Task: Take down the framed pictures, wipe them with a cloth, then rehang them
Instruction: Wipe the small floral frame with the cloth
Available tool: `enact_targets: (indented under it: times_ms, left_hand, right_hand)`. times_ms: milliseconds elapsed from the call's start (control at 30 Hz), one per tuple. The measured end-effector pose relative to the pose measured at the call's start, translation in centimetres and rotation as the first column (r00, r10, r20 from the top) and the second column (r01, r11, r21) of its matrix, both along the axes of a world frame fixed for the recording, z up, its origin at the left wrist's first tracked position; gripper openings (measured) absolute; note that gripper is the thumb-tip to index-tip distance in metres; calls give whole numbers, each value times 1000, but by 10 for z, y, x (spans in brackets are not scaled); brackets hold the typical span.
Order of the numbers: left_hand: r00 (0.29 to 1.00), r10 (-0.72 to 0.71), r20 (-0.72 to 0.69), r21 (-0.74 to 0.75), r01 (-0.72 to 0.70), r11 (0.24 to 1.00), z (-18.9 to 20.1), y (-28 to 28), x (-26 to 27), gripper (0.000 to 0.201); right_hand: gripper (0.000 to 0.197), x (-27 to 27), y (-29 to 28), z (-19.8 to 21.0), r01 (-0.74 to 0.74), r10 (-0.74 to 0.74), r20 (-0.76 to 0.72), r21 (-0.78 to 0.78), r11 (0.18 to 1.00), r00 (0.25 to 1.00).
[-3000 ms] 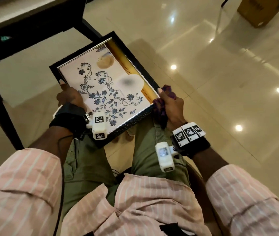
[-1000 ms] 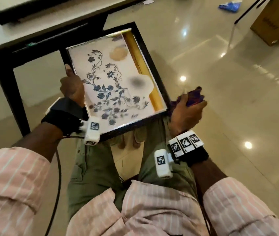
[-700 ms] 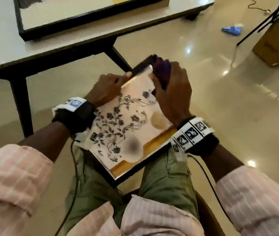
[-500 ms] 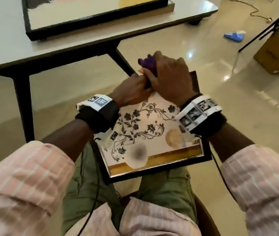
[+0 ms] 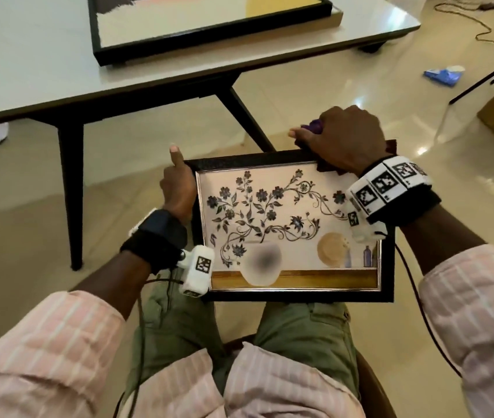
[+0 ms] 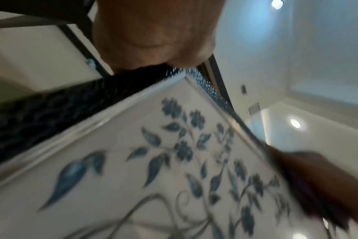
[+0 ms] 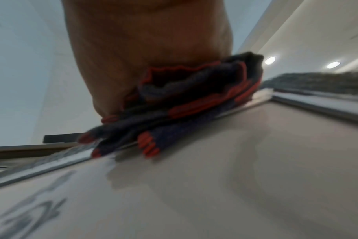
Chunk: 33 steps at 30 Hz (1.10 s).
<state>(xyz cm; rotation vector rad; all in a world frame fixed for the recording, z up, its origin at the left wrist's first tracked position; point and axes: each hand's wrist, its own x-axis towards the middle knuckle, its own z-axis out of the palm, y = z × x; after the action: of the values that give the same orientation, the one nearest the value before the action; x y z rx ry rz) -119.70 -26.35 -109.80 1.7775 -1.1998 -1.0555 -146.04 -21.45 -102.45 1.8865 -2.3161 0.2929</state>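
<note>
Black-framed floral picture (image 5: 284, 230) lay across the person's lap, turned a quarter round from a second ago, vase now nearest the body. The wipe had reached the far edge. Right hand (image 5: 342, 140) clenched the purple cloth (image 7: 184, 105) against the far right corner; left hand (image 5: 177, 185) gripped the left rail, thumb up. A second framed picture (image 5: 209, 22) waited on the desk (image 5: 28, 70).

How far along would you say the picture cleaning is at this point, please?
Done: both pictures are down; the larger framed picture lies on the table. In hand: the left hand grips the floral framed picture while the right hand presses the cloth on its top edge. Left: rehanging.
</note>
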Motion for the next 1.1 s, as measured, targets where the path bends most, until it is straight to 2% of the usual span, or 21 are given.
enact_targets:
  times_ms: [67,100,167,200,267,333,433,600,633,700,767,867,1000,1100]
  left_hand:
    - [996,57,-63,-85,-63,994,8,2,-12,70]
    - [997,31,-75,-115,-39,993,15,5,-18,67]
    - [970,-126,-207,-125,102,987,24,3,-25,73]
    - [934,-197,-299,-115,170,979,26,1,-25,75]
    - [873,-215,-437,-102,189,977,31,0,-18,73]
    - [862,-219,-458,-99,196,976,35,2,-10,71]
    - [877,-239,-418,-118,208,971,37,4,-7,75]
    - [870,-329,-368,-188,277,942,34,0,-8,87]
    - [882,-323,-343,-194,270,943,33,-2,-7,90]
    - [929,-268,-256,-204,219,954,29,-6,0,92]
    - [972,-175,-155,-232,136,963,30,-9,5,78]
    - [982,-187,-5,-272,179,945,35,-4,4,68]
    - [985,-170,27,-304,170,937,29,-5,4,64]
    - [991,-104,80,-366,126,922,28,-11,18,54]
  right_hand:
    - [65,25,-7,10,-101,100,30,42,994,995]
    - [64,43,-11,12,-177,174,51,70,982,983]
    - [63,83,-21,15,-359,342,129,138,923,931]
    - [64,99,-26,17,-433,405,177,168,886,897]
    - [59,113,-36,20,-528,478,246,209,823,843]
    - [49,107,-40,23,-568,495,299,258,782,816]
    - [40,92,-42,26,-575,401,463,333,747,790]
    - [33,106,-41,26,-581,441,440,260,771,782]
    - [33,106,-40,26,-583,442,445,254,771,779]
    - [31,94,-35,26,-579,361,552,290,762,752]
    - [32,78,-30,27,-580,277,637,331,744,719]
    - [36,75,-28,21,-550,354,498,330,767,792]
    - [43,104,-34,12,-535,450,316,274,799,835]
    - [44,93,-32,17,-547,436,373,280,789,819]
